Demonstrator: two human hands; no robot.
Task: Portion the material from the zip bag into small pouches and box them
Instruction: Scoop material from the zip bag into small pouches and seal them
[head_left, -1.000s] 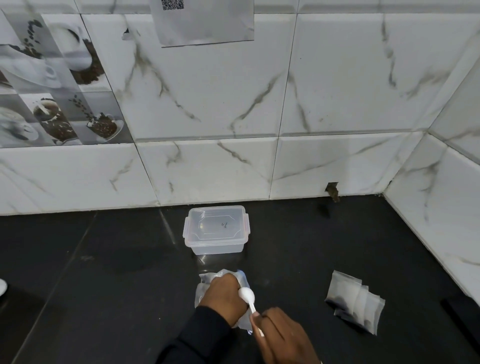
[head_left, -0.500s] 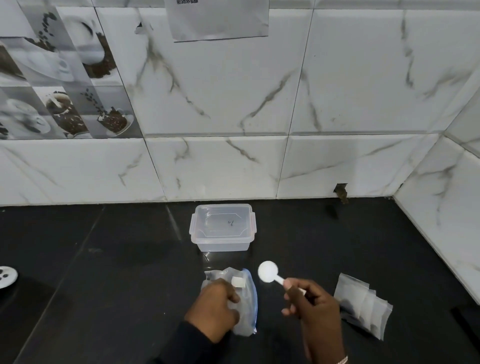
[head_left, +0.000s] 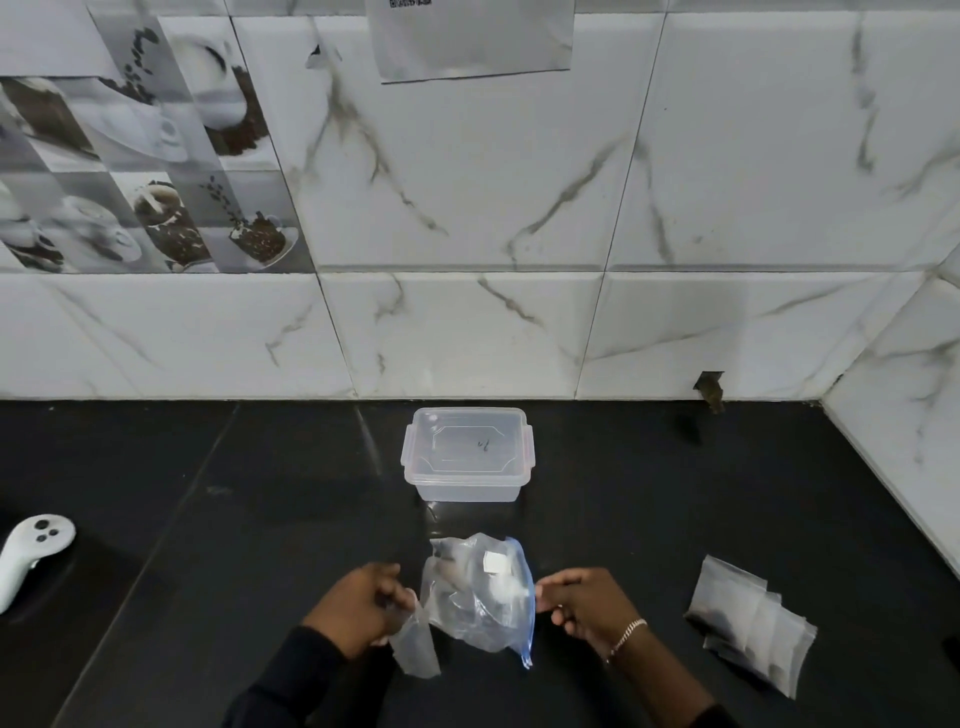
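Observation:
A clear zip bag (head_left: 475, 603) with a blue zip edge and a small white label lies crumpled on the black counter, near the front. My left hand (head_left: 363, 608) pinches its left side, where a flap of plastic hangs down. Its right, blue edge is pinched by my right hand (head_left: 587, 603), which wears a bracelet. A blurred whitish shape shows through the plastic; I cannot tell what it is. A fanned stack of small translucent pouches (head_left: 753, 623) lies to the right. A clear plastic box (head_left: 467, 452) with its lid on stands behind the bag.
A white hand controller (head_left: 31, 556) lies at the counter's left edge. Marble-tiled walls close the back and the right side. A small dark object (head_left: 710, 389) sits at the foot of the back wall.
The white spoon that my right hand held up is no longer in it. That hand has moved to the bag's right edge, and both hands now pinch the bag.

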